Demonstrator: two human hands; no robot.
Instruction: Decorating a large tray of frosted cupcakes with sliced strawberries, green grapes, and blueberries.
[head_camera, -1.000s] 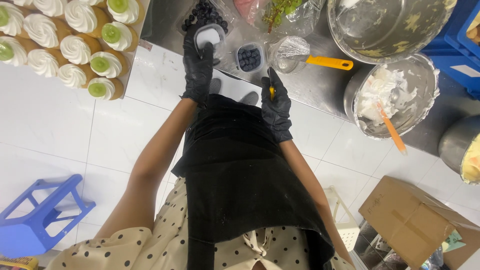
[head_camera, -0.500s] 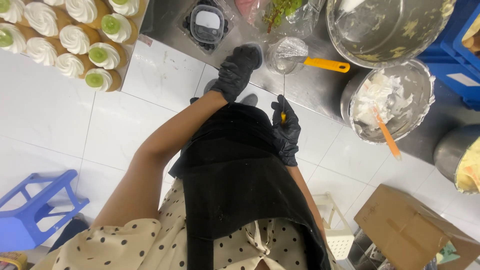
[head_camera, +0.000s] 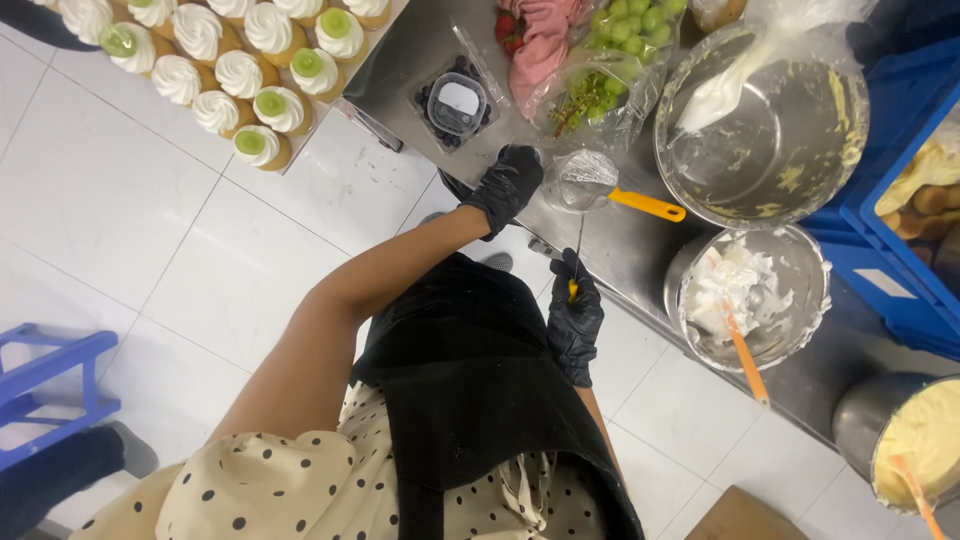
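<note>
From the head view, the left hand is resting, fingers curled, on the steel surface beside one sieve, while the right hand is gripping one thin knife. Two bowls, a large one and a small one, are sitting nearby.

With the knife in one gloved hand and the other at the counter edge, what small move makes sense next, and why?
Probably bringing the left hand a little further toward the strainer to steady it. That hand rests at the counter's edge right beside it, seemingly empty, though I cannot be sure. The right hand holds a thin knife upright with its tip just below the strainer.
</note>
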